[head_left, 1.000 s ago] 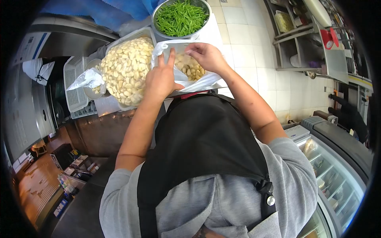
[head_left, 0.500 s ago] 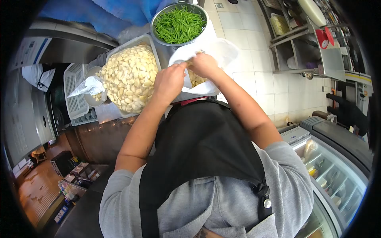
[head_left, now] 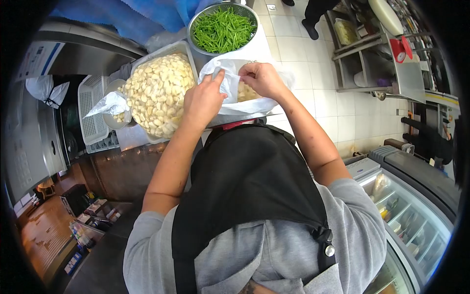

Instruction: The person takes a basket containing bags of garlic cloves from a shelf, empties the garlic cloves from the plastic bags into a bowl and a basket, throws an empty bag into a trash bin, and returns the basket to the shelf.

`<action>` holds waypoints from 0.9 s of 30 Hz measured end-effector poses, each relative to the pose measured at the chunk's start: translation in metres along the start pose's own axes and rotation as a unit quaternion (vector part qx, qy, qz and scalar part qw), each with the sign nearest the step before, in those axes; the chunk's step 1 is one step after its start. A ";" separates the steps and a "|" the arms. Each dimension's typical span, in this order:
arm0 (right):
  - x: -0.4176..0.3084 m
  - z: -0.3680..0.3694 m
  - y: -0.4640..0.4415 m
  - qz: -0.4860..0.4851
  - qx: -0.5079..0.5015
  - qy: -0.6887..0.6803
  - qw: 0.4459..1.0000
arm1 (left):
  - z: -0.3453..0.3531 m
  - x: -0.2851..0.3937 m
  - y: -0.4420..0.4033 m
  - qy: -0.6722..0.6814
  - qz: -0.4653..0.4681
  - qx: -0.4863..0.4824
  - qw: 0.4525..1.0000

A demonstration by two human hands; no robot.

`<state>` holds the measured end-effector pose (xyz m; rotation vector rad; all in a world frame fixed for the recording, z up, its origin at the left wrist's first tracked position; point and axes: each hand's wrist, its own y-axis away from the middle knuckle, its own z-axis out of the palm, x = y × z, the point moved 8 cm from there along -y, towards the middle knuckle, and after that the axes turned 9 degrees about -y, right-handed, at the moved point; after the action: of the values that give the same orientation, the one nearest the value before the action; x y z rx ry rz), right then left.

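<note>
The white plastic bag (head_left: 267,105) is sitting open at the counter's (head_left: 200,61) near edge, just this side of the colander (head_left: 251,41) of greens (head_left: 221,30). Right hand's (head_left: 264,81) fingertips are pinched together over the opening, kinda covering whatever's between them. Left hand (head_left: 204,98) is against the bag's left side, two fingers apart, thumb hard to make out, so can't tell if it's gripping. Only some pale pieces (head_left: 247,93) show inside. Someone's leg (head_left: 316,15) is cut off up top.

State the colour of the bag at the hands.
The bag is white, best in head view.
</note>
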<state>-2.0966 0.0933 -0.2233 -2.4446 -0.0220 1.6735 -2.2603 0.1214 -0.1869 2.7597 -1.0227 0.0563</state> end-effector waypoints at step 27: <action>0.027 -0.023 0.015 0.155 -0.028 -0.194 0.968 | 0.031 0.031 -0.030 0.149 0.105 0.184 0.966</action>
<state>-2.0672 0.0780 -0.2427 -2.2049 0.2788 2.2906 -2.2190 0.1175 -0.2191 2.8127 -1.3223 0.7396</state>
